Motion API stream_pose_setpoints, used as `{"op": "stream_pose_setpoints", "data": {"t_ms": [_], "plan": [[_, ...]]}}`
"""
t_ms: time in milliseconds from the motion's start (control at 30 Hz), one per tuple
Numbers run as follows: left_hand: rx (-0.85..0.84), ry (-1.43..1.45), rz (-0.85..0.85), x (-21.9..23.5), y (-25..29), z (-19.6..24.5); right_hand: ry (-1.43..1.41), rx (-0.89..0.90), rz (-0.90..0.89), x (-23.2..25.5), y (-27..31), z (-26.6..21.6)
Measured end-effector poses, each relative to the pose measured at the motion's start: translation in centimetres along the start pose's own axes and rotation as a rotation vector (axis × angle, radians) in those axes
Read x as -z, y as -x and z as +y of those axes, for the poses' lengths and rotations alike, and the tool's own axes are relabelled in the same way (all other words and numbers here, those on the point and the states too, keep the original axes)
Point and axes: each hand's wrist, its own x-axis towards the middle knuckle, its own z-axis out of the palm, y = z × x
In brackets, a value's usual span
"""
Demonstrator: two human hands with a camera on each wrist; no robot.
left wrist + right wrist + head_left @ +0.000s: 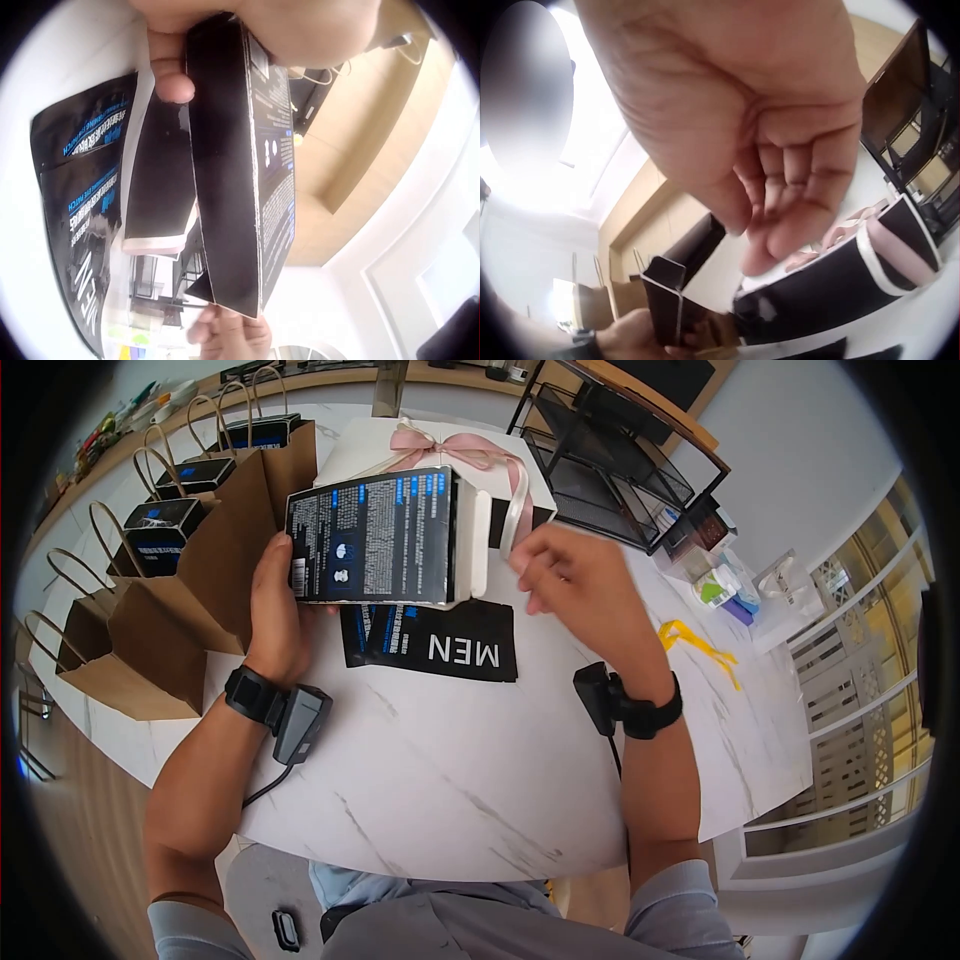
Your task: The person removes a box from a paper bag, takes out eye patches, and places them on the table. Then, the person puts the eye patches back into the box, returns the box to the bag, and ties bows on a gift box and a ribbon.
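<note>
My left hand point(275, 605) grips a black printed box point(375, 535) by its left end, thumb on the text side. At the box's right end an end flap point(481, 545) stands folded out, its pale inside showing. Just right of that flap is my right hand point(585, 585), apart from the box, its fingers loosely bent. In the right wrist view my right hand point(772, 165) has nothing between thumb and fingers, and the box's end point(667, 274) gapes. Flat black eye-patch pouches point(440, 650), one marked MEN, lie overlapping on the table under the box.
Several brown paper bags point(135, 650) line the left side, most with black boxes inside. Behind the held box sits a white-and-black gift box point(355, 445) with a pink ribbon bow point(450, 448). A black mesh rack point(610, 470) and a yellow strap point(700, 645) are at the right.
</note>
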Motion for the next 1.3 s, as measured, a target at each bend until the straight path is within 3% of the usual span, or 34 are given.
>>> {"op": "stream_pose_setpoints", "data": {"t_ms": [100, 167, 300, 400, 500, 633, 700, 733, 800, 833, 900, 933, 1067, 1133, 1267, 1300], "plan": [[0.004, 0.013, 0.009, 0.1, -0.3, -0.1, 0.595, 0.152, -0.162, -1.4, 1.2, 1.7], [0.037, 0.031, -0.028, 0.4, -0.3, 0.0, 0.698, 0.081, -0.289, -2.5, 1.1, 2.8], [0.094, 0.050, 0.031, 0.5, -0.4, 0.0, 0.649, 0.086, -0.206, -2.5, 0.9, 3.2], [0.087, 0.051, 0.001, 0.6, -0.4, -0.1, 0.561, 0.066, -0.250, -2.0, 0.4, 4.0], [0.065, -0.009, 0.000, 0.3, -0.4, -0.1, 0.456, -0.031, -0.156, -0.7, -0.3, 5.6], [0.048, -0.061, -0.013, 0.3, -0.4, -0.1, 0.079, 0.007, 0.520, 3.0, -0.9, 5.5], [0.048, -0.056, -0.035, 1.0, -0.6, -0.4, -0.159, 0.123, 0.749, 4.6, -0.8, 4.8], [0.046, -0.043, -0.010, 0.7, -0.6, -0.5, -0.156, 0.119, 0.743, 4.6, -0.7, 3.5], [0.051, -0.028, 0.003, 0.4, -0.3, -0.3, -0.409, 0.154, 0.861, 4.4, -0.6, 1.0], [0.053, -0.027, 0.004, 0.4, -0.3, -0.3, -0.408, 0.152, 0.860, 4.7, -0.3, 1.0], [0.047, -0.041, 0.022, 0.5, -0.3, -0.2, -0.106, 0.186, 0.647, 5.3, 0.3, 1.2], [0.047, -0.043, 0.024, 0.5, -0.3, -0.2, -0.152, 0.180, 0.609, 4.9, 0.2, 1.1], [0.041, -0.058, 0.032, 0.5, -0.4, -0.3, -0.227, 0.229, 0.601, 3.8, -0.3, 0.3], [0.036, -0.055, 0.032, 0.4, -0.4, -0.3, -0.061, 0.207, 0.578, 3.7, 0.1, 0.0], [0.033, -0.057, 0.053, 0.1, -0.1, -0.1, -0.144, 0.210, 0.609, 4.0, -0.5, 1.3], [0.034, -0.057, 0.062, 0.0, -0.1, 0.0, -0.150, 0.179, 0.547, 4.2, -0.3, 1.2]]}}
